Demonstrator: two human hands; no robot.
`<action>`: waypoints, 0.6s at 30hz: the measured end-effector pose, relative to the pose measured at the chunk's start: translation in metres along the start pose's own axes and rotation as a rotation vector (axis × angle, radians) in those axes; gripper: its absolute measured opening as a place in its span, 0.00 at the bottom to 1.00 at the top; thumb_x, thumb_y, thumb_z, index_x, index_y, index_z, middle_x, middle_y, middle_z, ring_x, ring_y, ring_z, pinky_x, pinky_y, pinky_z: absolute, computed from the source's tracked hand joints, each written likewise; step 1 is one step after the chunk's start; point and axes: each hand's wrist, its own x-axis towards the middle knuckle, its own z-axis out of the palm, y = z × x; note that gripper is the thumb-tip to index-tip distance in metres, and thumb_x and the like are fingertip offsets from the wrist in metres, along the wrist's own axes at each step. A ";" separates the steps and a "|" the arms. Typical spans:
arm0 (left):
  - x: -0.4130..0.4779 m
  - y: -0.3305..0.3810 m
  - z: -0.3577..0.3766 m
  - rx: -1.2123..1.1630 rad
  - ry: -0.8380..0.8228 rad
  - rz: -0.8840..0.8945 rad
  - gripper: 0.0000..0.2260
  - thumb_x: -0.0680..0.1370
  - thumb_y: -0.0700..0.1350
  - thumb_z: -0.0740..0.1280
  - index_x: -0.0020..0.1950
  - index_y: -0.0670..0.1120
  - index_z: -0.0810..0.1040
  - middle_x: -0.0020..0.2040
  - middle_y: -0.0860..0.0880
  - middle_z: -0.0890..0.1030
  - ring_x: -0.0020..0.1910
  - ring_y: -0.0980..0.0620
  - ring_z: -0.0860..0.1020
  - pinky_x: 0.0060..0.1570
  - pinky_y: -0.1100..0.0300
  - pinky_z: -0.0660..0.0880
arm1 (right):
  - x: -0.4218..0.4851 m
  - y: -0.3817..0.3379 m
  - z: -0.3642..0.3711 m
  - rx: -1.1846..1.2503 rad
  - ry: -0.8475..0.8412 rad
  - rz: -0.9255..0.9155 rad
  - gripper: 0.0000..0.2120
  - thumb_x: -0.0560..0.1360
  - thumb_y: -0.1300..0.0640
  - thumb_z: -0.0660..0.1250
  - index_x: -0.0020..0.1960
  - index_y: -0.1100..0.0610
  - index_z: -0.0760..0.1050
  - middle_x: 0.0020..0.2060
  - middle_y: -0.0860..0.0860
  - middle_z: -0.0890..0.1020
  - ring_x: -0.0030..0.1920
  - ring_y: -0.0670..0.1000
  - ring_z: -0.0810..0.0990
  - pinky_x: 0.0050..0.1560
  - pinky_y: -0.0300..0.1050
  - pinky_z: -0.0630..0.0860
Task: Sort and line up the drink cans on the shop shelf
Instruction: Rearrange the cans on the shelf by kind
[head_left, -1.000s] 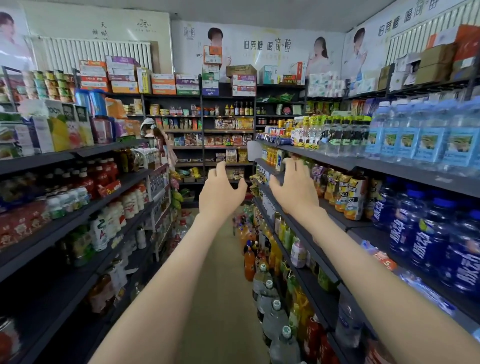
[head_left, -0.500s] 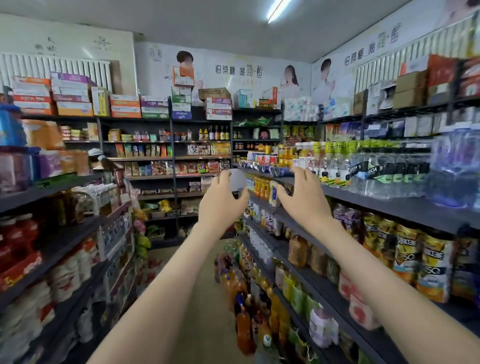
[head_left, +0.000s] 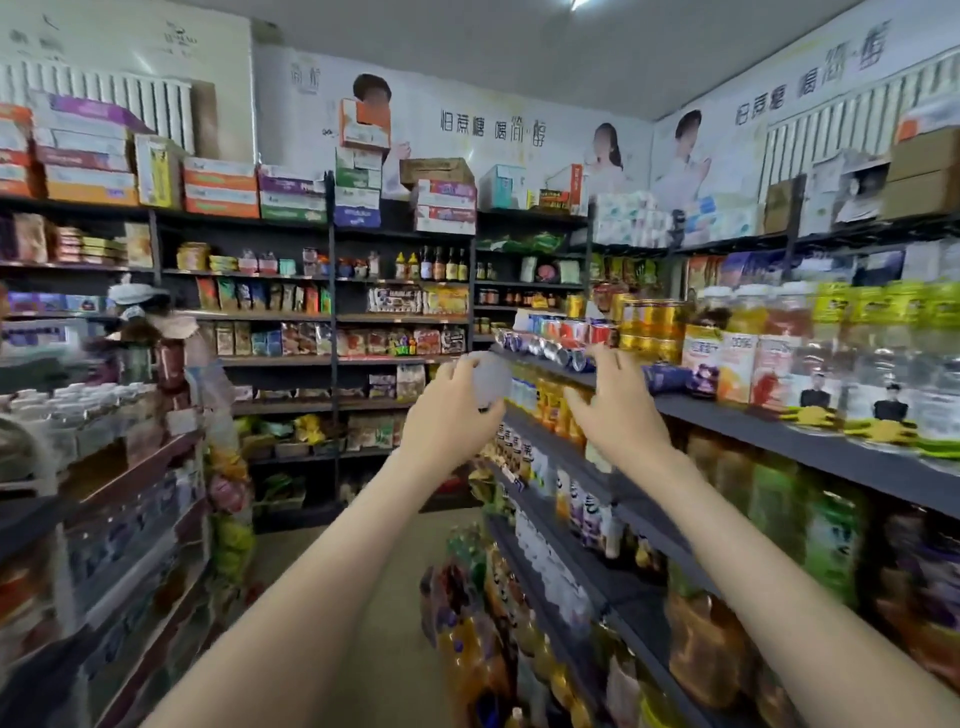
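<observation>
Near end: both forearms are stretched out toward the right-hand rack. Left hand (head_left: 449, 421) has fingers curled round a pale round object (head_left: 488, 387) and holds it just off the end of the shelf (head_left: 727, 421). It's probably a can seen end-on, but it's too blurred to be sure. Right hand (head_left: 621, 415) holds nothing, fingers spread wide, with the tips close to the shelf lip. I can't tell if they touch.

Just past the fingers, a run of tipped cans (head_left: 550, 354) lies on its side along the front edge. Behind them the upright cans (head_left: 566, 330) stand in a rough row, then a stack of gold cans (head_left: 649, 322) further along. Juice cartons (head_left: 737, 364) stand beside those.

My read: early in the job — still picking up, nothing lined up yet. Next move calls for the free hand to close on one tipped can, stand it up and slot it against the upright row. The held item needs a gap of its own kind. Risk — the lying cans roll off the lip if nudged.
</observation>
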 end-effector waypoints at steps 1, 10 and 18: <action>0.024 -0.019 0.008 0.008 0.003 0.000 0.24 0.79 0.51 0.62 0.72 0.46 0.62 0.67 0.45 0.69 0.55 0.46 0.75 0.44 0.59 0.70 | 0.024 0.003 0.021 0.048 -0.010 -0.003 0.22 0.79 0.58 0.61 0.71 0.58 0.62 0.67 0.54 0.67 0.67 0.53 0.66 0.62 0.46 0.66; 0.227 -0.209 0.108 0.034 0.033 0.029 0.24 0.79 0.51 0.61 0.72 0.45 0.62 0.67 0.44 0.70 0.59 0.45 0.73 0.49 0.57 0.69 | 0.206 0.052 0.242 0.108 0.012 0.002 0.18 0.79 0.58 0.62 0.68 0.58 0.65 0.64 0.54 0.69 0.64 0.53 0.68 0.54 0.37 0.61; 0.423 -0.346 0.203 -0.015 -0.057 0.116 0.22 0.79 0.50 0.60 0.72 0.45 0.62 0.67 0.44 0.69 0.55 0.45 0.74 0.43 0.58 0.69 | 0.363 0.085 0.423 0.072 -0.011 0.076 0.21 0.78 0.57 0.63 0.69 0.58 0.64 0.65 0.54 0.68 0.65 0.54 0.68 0.58 0.41 0.65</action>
